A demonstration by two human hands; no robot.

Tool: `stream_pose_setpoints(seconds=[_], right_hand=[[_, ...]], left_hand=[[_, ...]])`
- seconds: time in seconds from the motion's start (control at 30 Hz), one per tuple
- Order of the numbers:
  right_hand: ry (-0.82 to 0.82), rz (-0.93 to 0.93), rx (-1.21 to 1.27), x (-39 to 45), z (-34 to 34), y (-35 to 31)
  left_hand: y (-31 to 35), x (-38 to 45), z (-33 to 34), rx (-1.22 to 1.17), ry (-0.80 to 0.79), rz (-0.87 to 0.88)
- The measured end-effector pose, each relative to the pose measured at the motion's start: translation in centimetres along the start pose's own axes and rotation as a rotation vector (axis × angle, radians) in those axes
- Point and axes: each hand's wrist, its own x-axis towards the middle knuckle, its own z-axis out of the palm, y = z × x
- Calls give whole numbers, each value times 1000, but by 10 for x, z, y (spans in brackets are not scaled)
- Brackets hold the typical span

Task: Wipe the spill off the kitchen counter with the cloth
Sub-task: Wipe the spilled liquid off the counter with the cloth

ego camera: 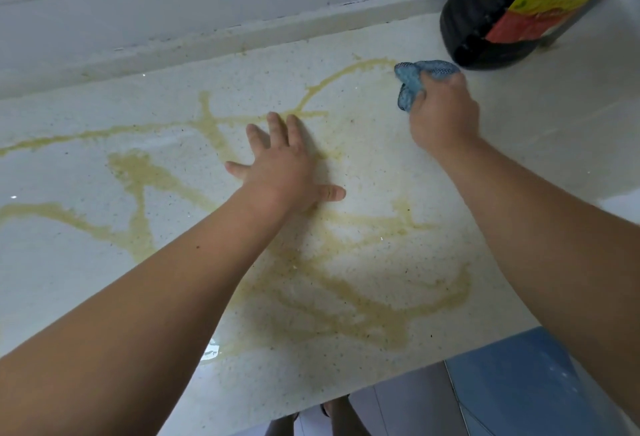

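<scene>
while the left hand (pixel 280 162) lies flat, the right grip (pixel 443 113) bunches the cloth (pixel 415 79).

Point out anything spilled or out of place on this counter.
Yellowish spill streaks cross most of the counter, from the back edge to the front. The left hand rests flat among them. The right hand grips a bunched blue cloth at a streak's far end, beside a dark bottle.
</scene>
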Motion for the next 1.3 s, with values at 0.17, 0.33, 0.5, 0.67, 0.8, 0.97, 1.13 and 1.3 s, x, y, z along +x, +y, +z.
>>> stream_pose_setpoints(seconds=[0.17,0.33,0.5,0.67,0.8,0.97,1.13,1.3], right_hand=[[-141,-462,117,-55,8,-33],[-100,-201,3,3,-2,-4],[-69,-14,-13,18,8,-33],[-249,-663,58,-31,9,-47],[-57,-259,-161,31,-2,-25],[-90,-20,-54,56,13,-66],[-185,-762,-53,-32,25,-102],[-39,-639,-135,3,18,-84]], left_hand=[[5,9,-16,-16,42,24],[12,27,-25,-45,-35,43],[13,24,-23,-42,-24,39],[9,25,-16,-41,21,24],[10,26,-16,-45,6,6],[12,24,-17,-63,5,0],[-12,26,-11,-128,100,48],[-45,-9,-17,-57,36,-31]])
